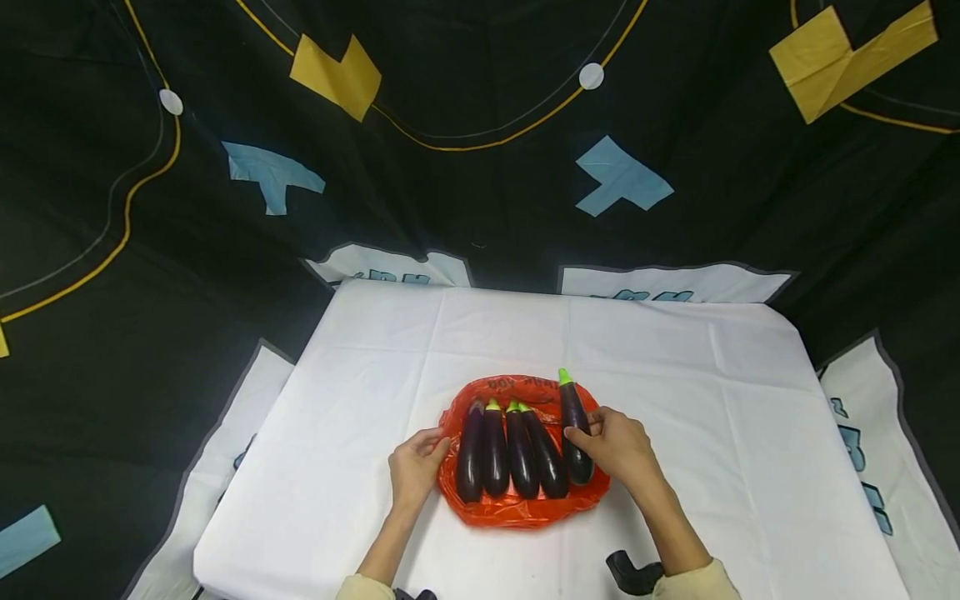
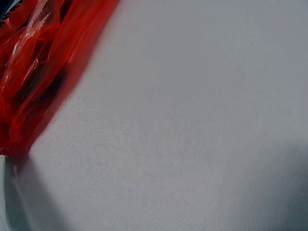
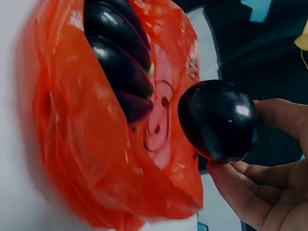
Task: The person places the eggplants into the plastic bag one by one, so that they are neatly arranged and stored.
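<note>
A red plastic bag (image 1: 517, 518), its mouth spread wide, sits on the white-covered table. Several dark purple eggplants (image 1: 495, 454) with green tips lie side by side in it. My right hand (image 1: 622, 446) holds another eggplant (image 1: 576, 421) between thumb and fingers, over the bag's right side. Its rounded end faces the camera in the right wrist view, apart from the row. At the opposite side, my left hand (image 1: 412, 468) pinches the bag's left rim. The left wrist view catches only the crumpled bag wall (image 2: 43, 72); the left fingers are out of that picture.
White cloth (image 1: 675, 375) covers the table around the bag. Behind it hangs a dark curtain (image 1: 480, 208) with yellow and blue shapes. A black curved piece (image 1: 636, 575) shows beside the right sleeve.
</note>
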The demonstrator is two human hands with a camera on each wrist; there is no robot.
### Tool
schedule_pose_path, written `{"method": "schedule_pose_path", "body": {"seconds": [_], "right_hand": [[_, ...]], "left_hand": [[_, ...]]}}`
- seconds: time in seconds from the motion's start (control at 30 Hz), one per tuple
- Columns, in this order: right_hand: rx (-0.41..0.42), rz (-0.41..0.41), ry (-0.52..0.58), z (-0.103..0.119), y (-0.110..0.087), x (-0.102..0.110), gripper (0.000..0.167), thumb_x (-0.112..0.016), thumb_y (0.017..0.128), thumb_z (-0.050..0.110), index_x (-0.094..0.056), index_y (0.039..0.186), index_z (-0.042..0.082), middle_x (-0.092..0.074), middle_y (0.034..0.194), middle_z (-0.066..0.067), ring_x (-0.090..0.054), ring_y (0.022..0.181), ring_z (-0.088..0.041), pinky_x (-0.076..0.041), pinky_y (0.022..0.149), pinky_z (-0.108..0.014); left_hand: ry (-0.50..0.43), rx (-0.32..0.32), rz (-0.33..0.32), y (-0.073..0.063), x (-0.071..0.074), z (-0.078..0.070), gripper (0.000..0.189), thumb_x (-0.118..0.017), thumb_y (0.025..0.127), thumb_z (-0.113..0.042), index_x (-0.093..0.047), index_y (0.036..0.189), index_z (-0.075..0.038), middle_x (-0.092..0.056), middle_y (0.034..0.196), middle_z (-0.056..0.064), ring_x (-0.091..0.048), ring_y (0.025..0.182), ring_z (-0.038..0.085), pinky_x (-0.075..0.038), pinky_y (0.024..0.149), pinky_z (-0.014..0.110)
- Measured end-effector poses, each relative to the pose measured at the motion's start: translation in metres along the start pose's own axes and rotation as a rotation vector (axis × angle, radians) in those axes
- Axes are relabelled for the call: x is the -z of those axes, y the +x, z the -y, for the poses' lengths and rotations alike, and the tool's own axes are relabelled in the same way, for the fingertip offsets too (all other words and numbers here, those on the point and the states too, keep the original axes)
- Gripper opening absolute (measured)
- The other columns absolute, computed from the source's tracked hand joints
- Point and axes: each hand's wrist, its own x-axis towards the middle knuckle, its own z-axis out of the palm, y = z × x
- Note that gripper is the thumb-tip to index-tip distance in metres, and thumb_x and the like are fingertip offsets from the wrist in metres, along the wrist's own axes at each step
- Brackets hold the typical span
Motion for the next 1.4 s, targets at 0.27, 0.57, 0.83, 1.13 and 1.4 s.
{"method": "schedule_pose_path", "body": {"seconds": [0.27, 0.57, 0.83, 1.13, 1.4], "right_hand": [[0.062, 0.035, -0.024, 0.007, 0.0, -0.02, 0.032, -0.077, 0.078, 0.03, -0.064, 0.089, 0.002, -0.055, 0.066, 0.0, -0.052, 0.061, -0.015, -0.042, 0.05, -0.027], [0.065, 0.045, -0.086, 0.002, 0.006, -0.032, 0.028, -0.078, 0.076, 0.026, -0.059, 0.078, 0.005, -0.051, 0.061, -0.002, -0.05, 0.058, -0.016, -0.039, 0.047, -0.027], [0.012, 0.052, -0.165, -0.006, 0.01, -0.035, 0.029, -0.08, 0.076, 0.023, -0.056, 0.075, 0.005, -0.05, 0.063, -0.005, -0.048, 0.06, -0.02, -0.038, 0.047, -0.027], [0.004, 0.051, -0.223, -0.02, 0.017, -0.042, 0.03, -0.081, 0.074, 0.024, -0.057, 0.071, 0.005, -0.051, 0.062, -0.004, -0.049, 0.06, -0.02, -0.039, 0.05, -0.029], [-0.009, 0.073, -0.226, -0.032, 0.025, -0.048, 0.029, -0.08, 0.075, 0.021, -0.057, 0.071, 0.004, -0.051, 0.063, -0.005, -0.049, 0.062, -0.021, -0.04, 0.055, -0.032]], "left_hand": [[0.014, 0.0, -0.004, 0.001, 0.0, 0.0, 0.012, -0.077, 0.08, -0.012, -0.075, 0.092, -0.012, -0.073, 0.083, 0.004, -0.07, 0.073, 0.015, -0.053, 0.06, 0.021], [0.007, -0.004, -0.005, 0.001, 0.0, 0.001, 0.012, -0.076, 0.08, -0.011, -0.075, 0.093, -0.011, -0.073, 0.084, 0.004, -0.069, 0.073, 0.014, -0.053, 0.06, 0.02], [0.017, -0.026, -0.02, 0.001, -0.001, 0.002, 0.012, -0.077, 0.079, -0.011, -0.075, 0.091, -0.01, -0.072, 0.082, 0.005, -0.069, 0.072, 0.015, -0.053, 0.06, 0.02], [0.016, -0.038, -0.018, 0.001, 0.0, 0.002, 0.012, -0.077, 0.079, -0.012, -0.075, 0.091, -0.01, -0.072, 0.082, 0.005, -0.07, 0.073, 0.018, -0.053, 0.062, 0.019], [0.009, -0.041, -0.015, 0.001, -0.001, 0.002, 0.012, -0.077, 0.079, -0.011, -0.075, 0.092, -0.01, -0.072, 0.084, 0.006, -0.07, 0.074, 0.018, -0.053, 0.062, 0.02]]}}
